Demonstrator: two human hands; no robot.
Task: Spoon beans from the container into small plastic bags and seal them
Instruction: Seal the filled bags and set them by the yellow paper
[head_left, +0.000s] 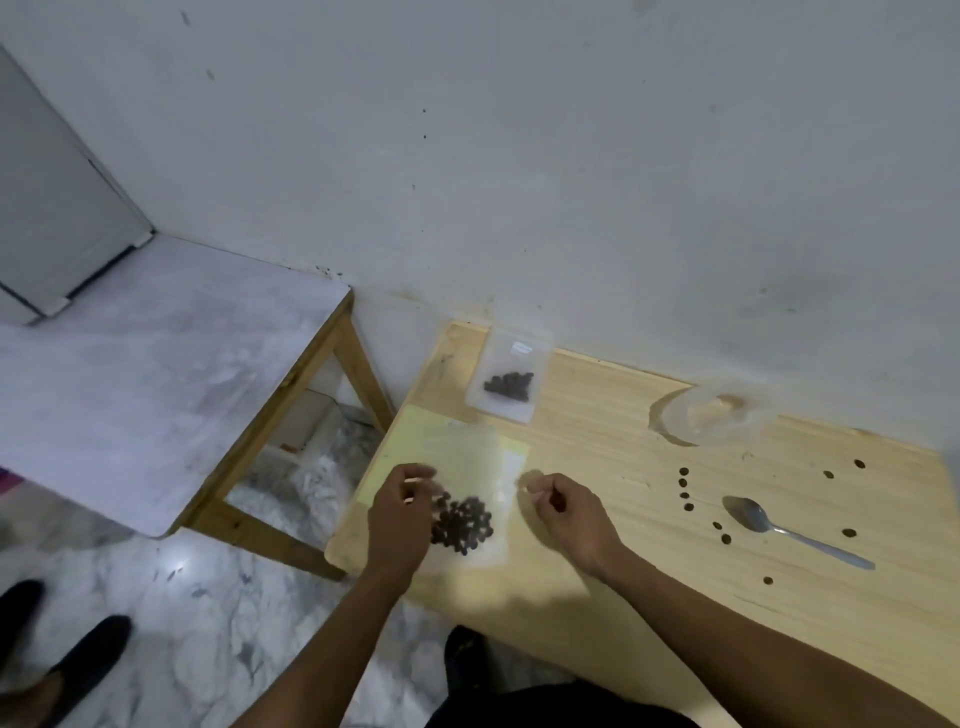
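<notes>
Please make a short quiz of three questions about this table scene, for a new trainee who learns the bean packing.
1. True or false: the spoon is in the right hand.
2. Where is the filled bag that no hand touches? A) near the wall, at the table's far edge B) inside the container C) under the spoon
3. Fill in: several loose beans lie on the ____ around the spoon.

Key:
1. False; it lies on the table.
2. A.
3. Table. Both hands, the left hand too, are at the near bag.
</notes>
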